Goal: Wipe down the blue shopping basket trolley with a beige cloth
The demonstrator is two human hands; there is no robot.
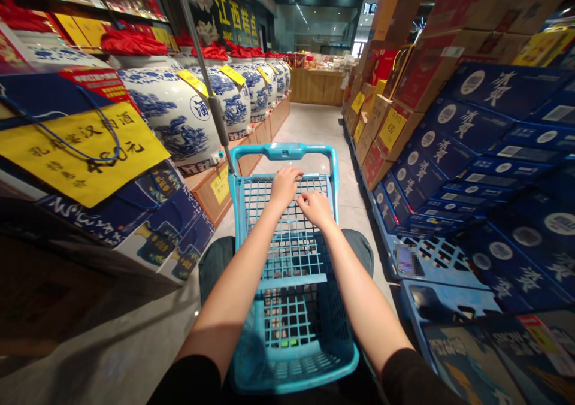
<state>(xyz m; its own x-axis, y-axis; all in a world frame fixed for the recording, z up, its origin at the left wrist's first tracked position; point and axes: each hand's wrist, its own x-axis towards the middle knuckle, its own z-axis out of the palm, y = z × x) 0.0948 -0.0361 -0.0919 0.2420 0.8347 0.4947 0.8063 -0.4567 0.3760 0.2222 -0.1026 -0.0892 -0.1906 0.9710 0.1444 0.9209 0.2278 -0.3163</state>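
Observation:
A light-blue plastic shopping cart (284, 151) with a grid flap (287, 243) stands right in front of me, between my knees. My left hand (284, 187) reaches to the top bar of the flap, its fingers bent over that edge and pointing right. Just below and to the right, my right hand (317, 208) is curled over the grid, its thumb side toward the left hand. Whatever its fingers may hold is hidden. Through the lower grid, the basket part (309, 363) shows a small bright green patch at its bottom.
Blue-and-white jars (175, 111) with red cloth tops line the left, behind stacked gift boxes (157, 243) and a yellow price sign (85, 153). Blue cartons (476, 111) on blue pallets (442, 297) rise at the right. A grey pole (211, 81) stands at the cart's left. A tiled aisle (309, 123) leads to a wooden counter (317, 87).

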